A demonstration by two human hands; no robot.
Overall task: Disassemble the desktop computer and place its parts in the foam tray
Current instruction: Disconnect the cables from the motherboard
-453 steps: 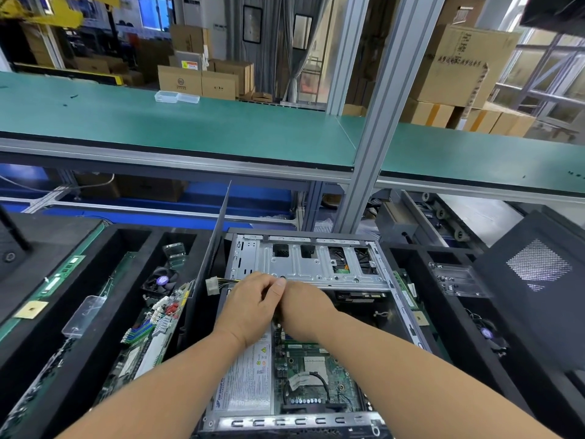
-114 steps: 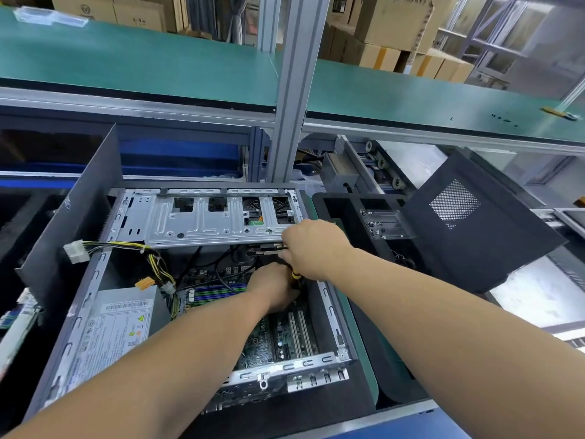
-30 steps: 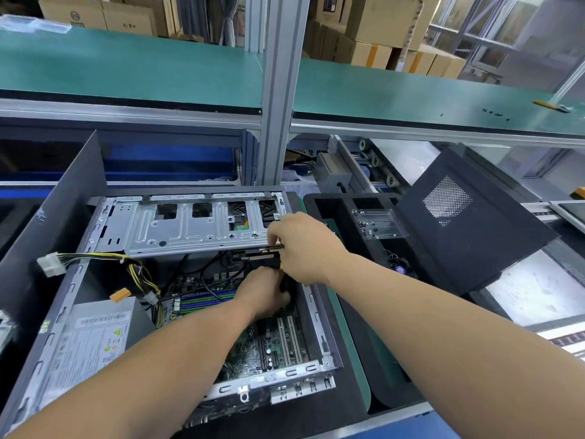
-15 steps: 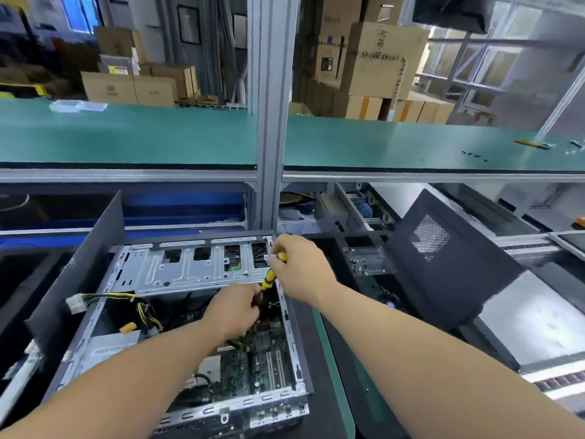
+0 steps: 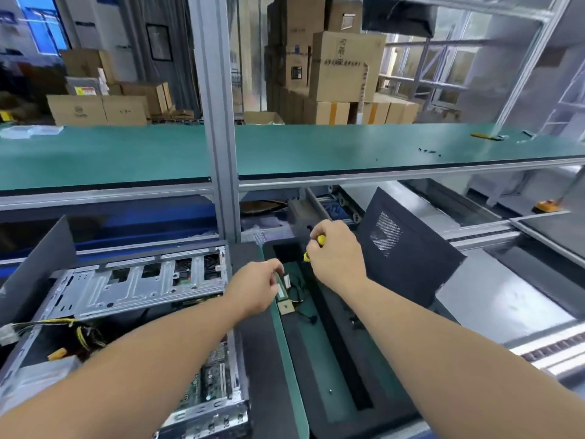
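While the left hand (image 5: 257, 288) pinches a small green circuit card (image 5: 280, 288) over the foam tray (image 5: 335, 315), its fingertips curled onto the card's near edge, the right hand (image 5: 336, 254) is closed around a yellow-handled screwdriver (image 5: 313, 248) just beyond, at about one o'clock from the card; the desktop computer (image 5: 139, 315) lies open at nine o'clock from both hands, its silver drive cage (image 5: 139, 285) across the far end, the yellow cable bundle (image 5: 68, 332) loose at its left side and the motherboard (image 5: 210, 380) still seated near the bottom edge; the tray sits on the surface directly to the right of the case, with a green-lined slot (image 5: 316, 356) running toward six o'clock and a dark side panel (image 5: 402, 251) leaning at three o'clock; the likeliest slip is the card dropping flat or skewed, since it is held only by a fingertip pinch and a black wire (image 5: 299, 294) already lies in the recess beneath it, so the card could land on the wire instead of seating; whether the card touches the foam yet cannot be told; a second risk comes from the screwdriver, whose tip is hidden behind the right hand and sits close to the card, so a careless swing could scrape the board or knock it from the pinch; the forearms also cross above the open chassis, and a dragged elbow could snag the loose cables.
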